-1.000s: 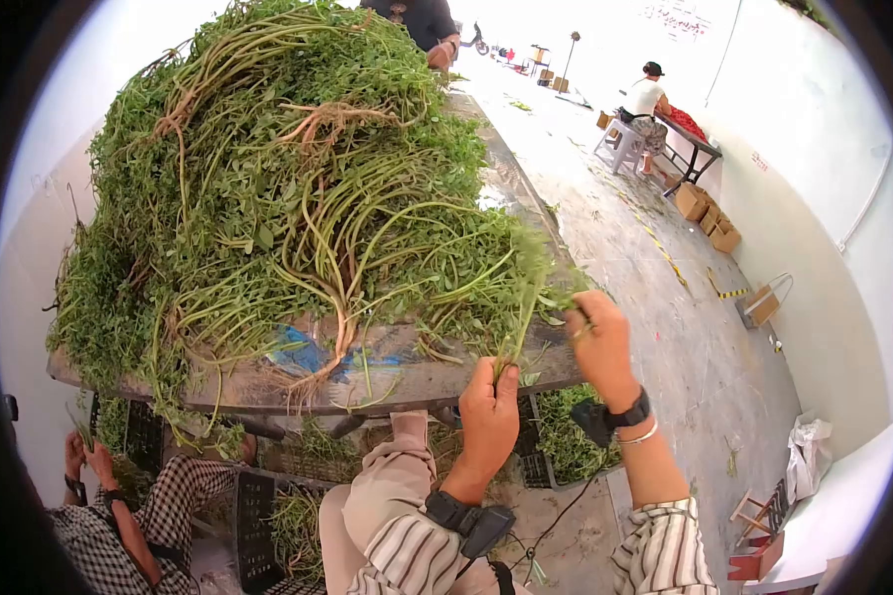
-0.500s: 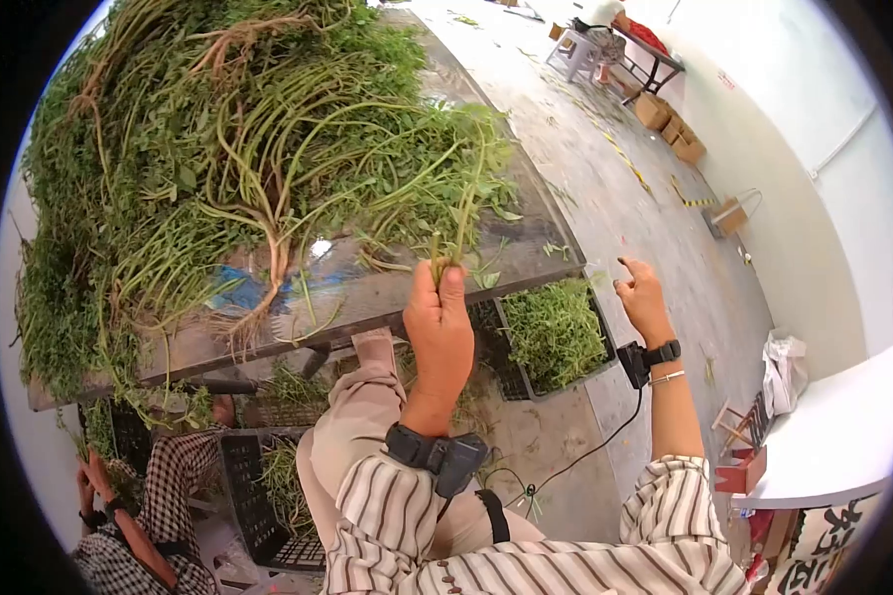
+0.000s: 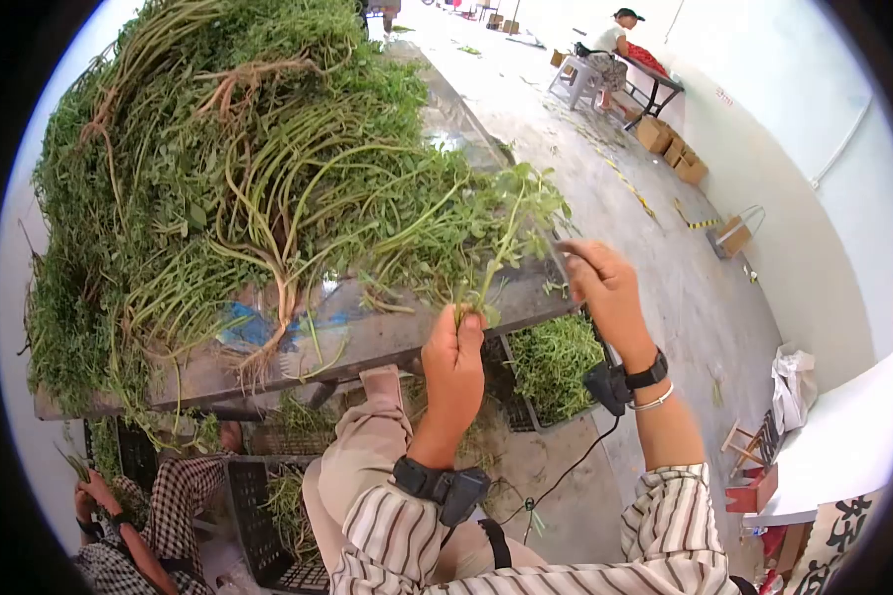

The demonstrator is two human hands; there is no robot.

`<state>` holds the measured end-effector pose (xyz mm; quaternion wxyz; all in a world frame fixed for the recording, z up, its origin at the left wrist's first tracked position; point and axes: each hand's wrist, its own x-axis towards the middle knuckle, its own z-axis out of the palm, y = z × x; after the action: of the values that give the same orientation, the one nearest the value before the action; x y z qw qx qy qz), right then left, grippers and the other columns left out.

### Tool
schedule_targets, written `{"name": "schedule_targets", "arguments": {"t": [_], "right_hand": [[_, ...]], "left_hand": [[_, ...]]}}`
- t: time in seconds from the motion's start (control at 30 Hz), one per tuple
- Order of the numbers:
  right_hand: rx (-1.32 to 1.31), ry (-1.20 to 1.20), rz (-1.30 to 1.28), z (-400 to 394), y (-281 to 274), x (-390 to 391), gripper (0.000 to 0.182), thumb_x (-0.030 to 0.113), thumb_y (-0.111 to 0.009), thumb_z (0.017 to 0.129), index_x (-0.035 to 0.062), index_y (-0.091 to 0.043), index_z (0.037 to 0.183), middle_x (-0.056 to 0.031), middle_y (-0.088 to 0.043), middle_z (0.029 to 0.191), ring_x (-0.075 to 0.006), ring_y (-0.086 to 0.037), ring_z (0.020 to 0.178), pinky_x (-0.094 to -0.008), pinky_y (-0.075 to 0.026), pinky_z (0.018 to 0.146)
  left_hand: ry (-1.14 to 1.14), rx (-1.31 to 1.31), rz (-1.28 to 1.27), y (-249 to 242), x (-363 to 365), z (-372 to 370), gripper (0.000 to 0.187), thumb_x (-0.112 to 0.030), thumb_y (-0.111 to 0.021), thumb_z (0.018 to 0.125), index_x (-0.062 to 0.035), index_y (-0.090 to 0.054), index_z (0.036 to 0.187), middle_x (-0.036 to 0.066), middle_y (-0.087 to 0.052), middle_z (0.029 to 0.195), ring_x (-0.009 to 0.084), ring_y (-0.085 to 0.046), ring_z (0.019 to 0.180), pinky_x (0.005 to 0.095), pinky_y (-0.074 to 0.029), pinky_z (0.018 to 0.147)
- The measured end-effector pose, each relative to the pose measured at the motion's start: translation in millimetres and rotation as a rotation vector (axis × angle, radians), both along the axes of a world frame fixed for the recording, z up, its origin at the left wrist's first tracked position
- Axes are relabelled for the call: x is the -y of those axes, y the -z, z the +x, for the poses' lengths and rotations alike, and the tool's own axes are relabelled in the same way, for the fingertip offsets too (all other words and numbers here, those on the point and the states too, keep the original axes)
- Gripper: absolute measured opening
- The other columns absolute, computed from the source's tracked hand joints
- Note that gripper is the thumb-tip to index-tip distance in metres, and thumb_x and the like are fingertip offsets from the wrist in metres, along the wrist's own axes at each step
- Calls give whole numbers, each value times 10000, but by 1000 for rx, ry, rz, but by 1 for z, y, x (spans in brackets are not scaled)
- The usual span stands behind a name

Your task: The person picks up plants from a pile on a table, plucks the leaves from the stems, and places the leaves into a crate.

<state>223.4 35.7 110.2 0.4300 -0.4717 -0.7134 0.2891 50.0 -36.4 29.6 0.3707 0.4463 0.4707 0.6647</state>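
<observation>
My left hand [image 3: 454,359] is closed round the lower stems of a leafy green sprig [image 3: 506,233], held upright over the table's front edge. To its right, my right hand [image 3: 605,283] has its fingers pressed together beside the sprig's leaves; what it grips, if anything, is too small to tell. A big heap of green plants [image 3: 308,149] with long stems and pale roots covers much of the dark table [image 3: 387,322]. Below the table corner stands a black crate of cut greens [image 3: 556,367].
At lower left, a co-worker's hands [image 3: 97,494] hold some greens near another black crate [image 3: 243,516]. A person [image 3: 605,50] sits at a far table with red items. Cardboard boxes [image 3: 670,149] line the right wall. A white table [image 3: 843,436] stands at lower right.
My right hand has moved left and up to the sprig's leaves, and its fingers have closed. My left hand has shifted slightly right and down with the sprig. The view has shifted a little.
</observation>
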Motion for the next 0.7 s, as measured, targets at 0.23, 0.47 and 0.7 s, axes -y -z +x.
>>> {"name": "schedule_targets", "arguments": {"t": [0.23, 0.47, 0.7], "right_hand": [[260, -184, 388, -40, -9, -11, 242, 35, -579, 823, -23, -607, 1057, -142, -518, 799, -280, -529, 699, -342, -434, 631], [297, -257, 446, -58, 2, -7, 94, 15, -601, 768, 6, -626, 858, -116, -469, 713, -296, -503, 647, -337, -415, 568], [169, -77, 348, -26, 12, -14, 100, 32, -543, 768, -23, -627, 780, -110, -513, 674, -236, -512, 620, -309, -413, 584]], "left_hand": [[96, 173, -17, 2, 1, -3, 282, -276, -457, 989, -23, -540, 894, -3, -493, 729, 79, -421, 680, 245, -376, 615], [80, 160, 4, -1, 1, -2, 253, -236, -462, 987, -11, -542, 905, 11, -512, 744, 84, -427, 701, 244, -379, 630], [101, 46, 34, -5, 2, 1, 241, -256, -479, 981, -35, -536, 903, -37, -441, 715, 59, -382, 664, 223, -331, 582]]}}
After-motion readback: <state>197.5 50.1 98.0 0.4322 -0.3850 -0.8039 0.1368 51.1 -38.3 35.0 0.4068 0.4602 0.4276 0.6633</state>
